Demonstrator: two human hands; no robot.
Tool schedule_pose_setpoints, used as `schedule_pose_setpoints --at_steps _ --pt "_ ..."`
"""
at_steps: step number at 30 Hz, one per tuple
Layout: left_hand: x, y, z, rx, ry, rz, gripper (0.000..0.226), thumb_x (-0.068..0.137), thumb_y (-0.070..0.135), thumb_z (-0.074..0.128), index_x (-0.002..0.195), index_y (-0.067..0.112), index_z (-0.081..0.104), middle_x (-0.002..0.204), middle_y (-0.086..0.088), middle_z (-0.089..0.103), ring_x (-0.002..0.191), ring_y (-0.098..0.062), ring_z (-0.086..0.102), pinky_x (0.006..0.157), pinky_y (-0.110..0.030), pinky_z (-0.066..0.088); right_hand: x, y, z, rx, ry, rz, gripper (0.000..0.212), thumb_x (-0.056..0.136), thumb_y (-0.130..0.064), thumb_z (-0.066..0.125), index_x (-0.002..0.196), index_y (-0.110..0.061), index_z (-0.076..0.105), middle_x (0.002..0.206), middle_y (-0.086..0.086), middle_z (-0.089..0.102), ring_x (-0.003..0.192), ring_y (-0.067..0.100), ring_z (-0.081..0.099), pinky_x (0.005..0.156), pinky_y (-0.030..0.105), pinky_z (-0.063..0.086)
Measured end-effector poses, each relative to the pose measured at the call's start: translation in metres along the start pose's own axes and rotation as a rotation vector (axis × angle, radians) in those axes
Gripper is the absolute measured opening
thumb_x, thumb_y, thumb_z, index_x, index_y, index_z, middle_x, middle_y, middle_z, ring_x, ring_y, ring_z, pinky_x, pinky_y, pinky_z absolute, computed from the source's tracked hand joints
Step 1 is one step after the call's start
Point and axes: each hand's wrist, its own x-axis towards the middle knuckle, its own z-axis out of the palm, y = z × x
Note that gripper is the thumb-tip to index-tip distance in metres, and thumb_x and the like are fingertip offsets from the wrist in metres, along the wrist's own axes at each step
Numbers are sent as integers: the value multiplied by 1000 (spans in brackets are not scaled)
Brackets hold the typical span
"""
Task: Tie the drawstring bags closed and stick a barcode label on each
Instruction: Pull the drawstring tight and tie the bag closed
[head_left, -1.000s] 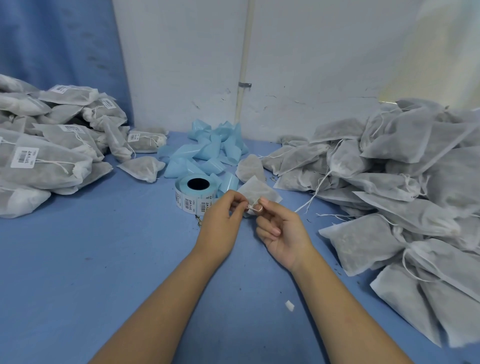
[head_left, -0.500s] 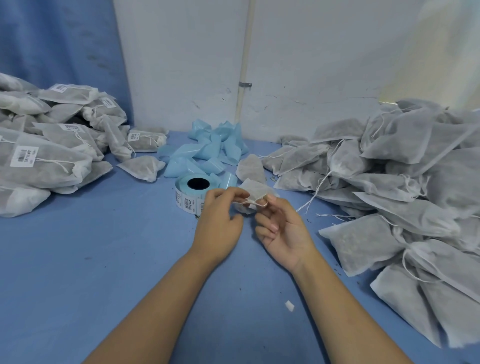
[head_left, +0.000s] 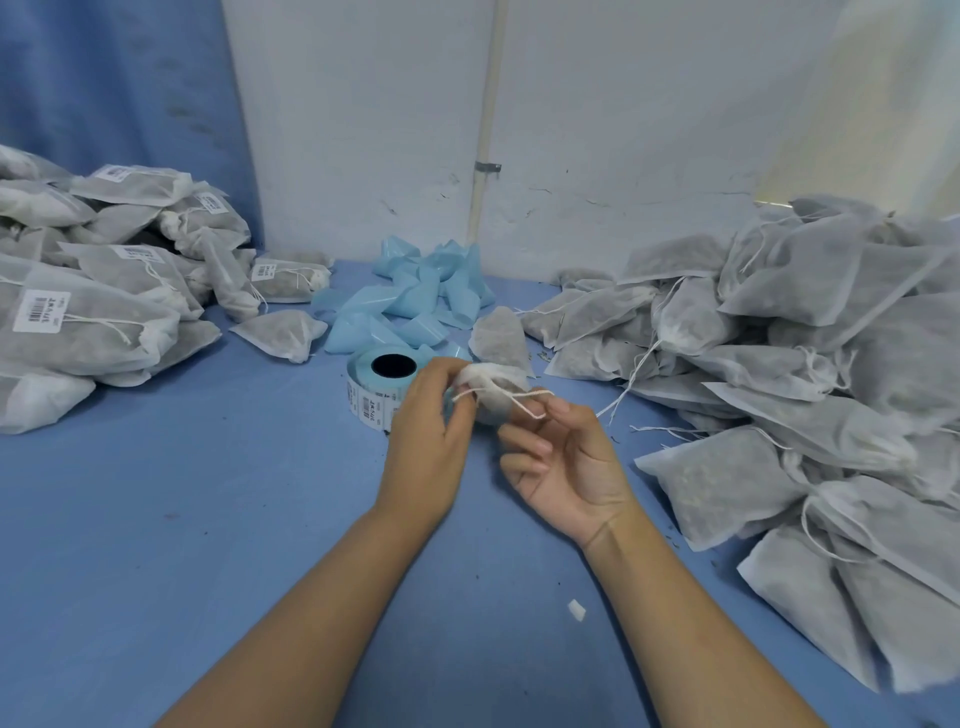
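Head view: bag (head_left: 491, 384) (drawstring (head_left: 532, 393) looped) pinched between left hand (head_left: 423, 441) and right hand (head_left: 569, 467).

Soft even light, wide-angle edge warp

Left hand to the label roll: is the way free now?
Likely yes: the roll lies beyond the left hand, nothing between. But that hand grips the bag, the right hand its string, so it must let go first.

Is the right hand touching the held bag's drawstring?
Touching: the head view shows the right hand pinching the white drawstring loop at its fingertips while the left hand grips the bag.
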Motion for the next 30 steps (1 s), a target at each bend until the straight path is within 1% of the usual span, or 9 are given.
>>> schedule_pose_setpoints --at_steps 3,8,12,14,17,21,25,28,30 --pt "1 11 -1 -106 185 -53 28 97 12 47 87 38 45 71 27 57 62 7 51 59 -6 38 4 2 -1 -86 128 -40 34 45 -14 90 67 -16 64 70 -5 58 46 5 39 43 14 30" --pt "9 16 -2 -167 401 -74 25 97 10 49 92 34 51 80 34 59 75 12 55 67 -3 38 12 10 3 -373 426 -122 6 72 -9 70 70 -14 67 71 -2 60 51 5 44 46 14 36" --pt "15 13 -5 -208 506 -158 25 96 7 47 93 30 55 81 30 61 78 12 56 70 -7 40 15 18 3 -497 505 -141 10 82 -7 69 75 -14 70 78 -5 71 71 2 66 72 18 52" --pt "18 12 -5 -261 542 -220 27 96 6 45 95 32 56 86 19 61 77 1 58 72 -20 46 16 21 4 -516 505 -131 10 82 -7 70 74 -12 72 84 0 74 81 7 69 81 22 55" --pt "19 11 -5 -274 494 -249 36 95 1 40 106 31 58 95 8 63 82 -15 60 76 -33 49 16 21 3 -464 521 -129 17 82 -4 70 66 -11 73 83 7 73 83 15 69 84 28 57" --pt "16 14 -7 -226 352 -193 51 86 -11 35 113 20 65 112 8 63 107 -5 57 99 -29 45 16 19 1 -402 539 -151 25 84 -2 67 61 -12 74 79 6 73 77 15 69 73 25 58" --pt "15 15 -11 -294 272 -201 43 86 7 35 117 16 63 119 3 63 114 -10 56 102 -39 44 17 19 0 -398 551 -161 14 86 -3 66 72 -6 71 79 5 74 73 13 70 70 23 58" --pt "12 15 -10 -205 167 -174 41 90 22 45 129 15 51 130 -2 51 112 11 45 98 -11 37 17 21 -1 -456 545 -162 11 85 -4 67 74 -4 70 76 7 72 70 12 68 72 23 58" --pt "12 13 -7 -141 112 -187 49 90 17 57 136 16 41 137 -4 43 117 4 44 98 -12 36 18 21 -1 -468 540 -167 10 85 -3 66 76 -3 69 75 7 71 69 11 68 72 22 57"
